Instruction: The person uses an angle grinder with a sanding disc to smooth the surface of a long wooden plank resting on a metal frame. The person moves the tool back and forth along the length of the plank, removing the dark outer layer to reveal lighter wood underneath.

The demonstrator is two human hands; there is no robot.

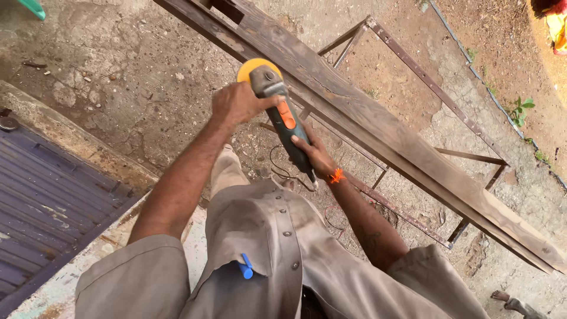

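Note:
A dark green angle grinder [282, 112] with an orange switch and a yellow sanding disc [253, 68] rests against the near edge of a long, weathered wooden frame [378, 127]. My left hand [236, 101] grips the grinder near its head. My right hand [313, 155], with an orange band at the wrist, holds the rear handle. The frame lies diagonally across a rusty metal stand [440, 94].
A power cord [282, 171] trails down from the grinder to the rough concrete ground [127, 82]. A corrugated purple sheet [41, 201] lies at the left. Another person's bare foot [512, 302] shows at the bottom right. Small plants [520, 109] grow by the dirt edge.

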